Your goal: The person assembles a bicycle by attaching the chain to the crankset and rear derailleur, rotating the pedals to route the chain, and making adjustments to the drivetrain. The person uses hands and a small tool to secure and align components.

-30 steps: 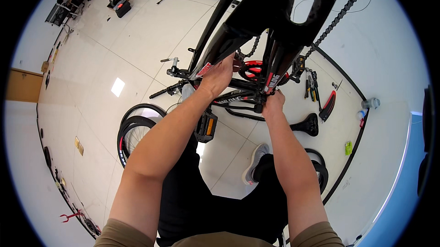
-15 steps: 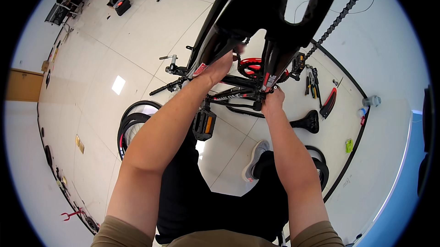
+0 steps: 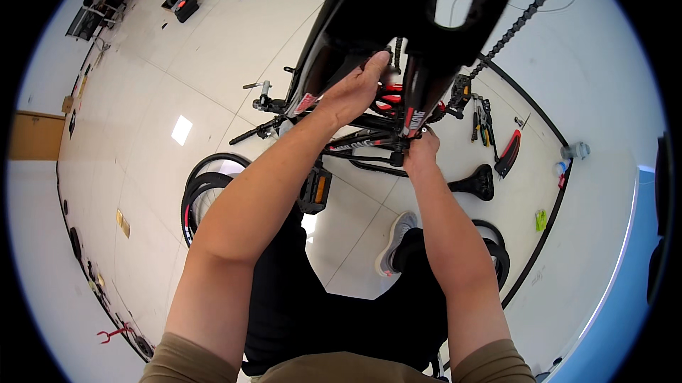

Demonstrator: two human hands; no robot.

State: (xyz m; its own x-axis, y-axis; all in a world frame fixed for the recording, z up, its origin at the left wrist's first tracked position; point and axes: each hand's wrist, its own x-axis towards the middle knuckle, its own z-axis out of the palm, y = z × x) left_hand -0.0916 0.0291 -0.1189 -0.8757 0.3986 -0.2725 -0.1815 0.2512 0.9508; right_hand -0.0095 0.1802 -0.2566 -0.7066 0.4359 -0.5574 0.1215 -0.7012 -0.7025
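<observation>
A black bicycle frame with red and white markings is upside down close in front of me, its chain hanging at the upper right. My left hand grips a black frame tube near its red and white end. My right hand is closed on the lower end of another frame tube, next to a thin black stay. A black pedal hangs under my left forearm.
Two loose wheels lie on the tiled floor at the left. A black saddle, pliers and a red and black tool lie at the right. Another tyre sits by my shoe.
The frame has come closer and larger in view. Both hands have moved up with it, keeping their grips.
</observation>
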